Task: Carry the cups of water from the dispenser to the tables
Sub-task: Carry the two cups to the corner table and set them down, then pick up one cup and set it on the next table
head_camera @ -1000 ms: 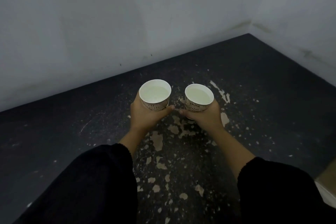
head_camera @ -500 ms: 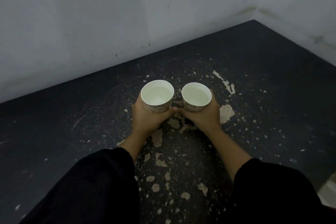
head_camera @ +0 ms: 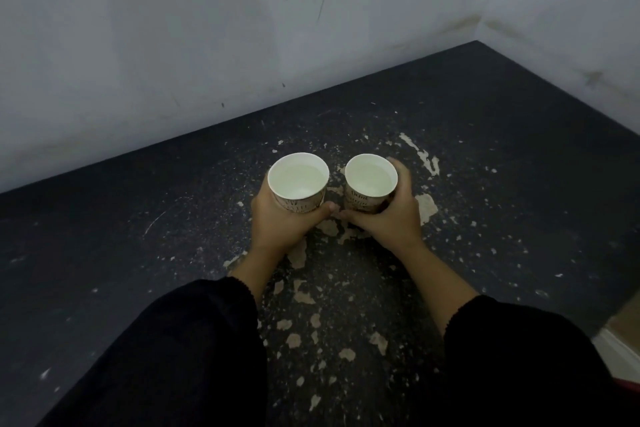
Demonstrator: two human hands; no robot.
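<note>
Over a dark table [head_camera: 519,135] with chipped paint, set into a corner of grey walls [head_camera: 173,28], I hold two paper cups side by side, near each other but apart. My left hand [head_camera: 277,222] wraps the left cup [head_camera: 298,180] from below and behind, thumb across its printed side. My right hand [head_camera: 391,218] grips the right cup [head_camera: 371,180], fingers curled round its far side. Both cups stand upright with water well up inside. Whether their bases touch the table I cannot tell. My black sleeves [head_camera: 180,357] fill the near edge.

Single head-worn wide-angle view, looking forward and down, close over dark table [head_camera: 138,218]
</note>
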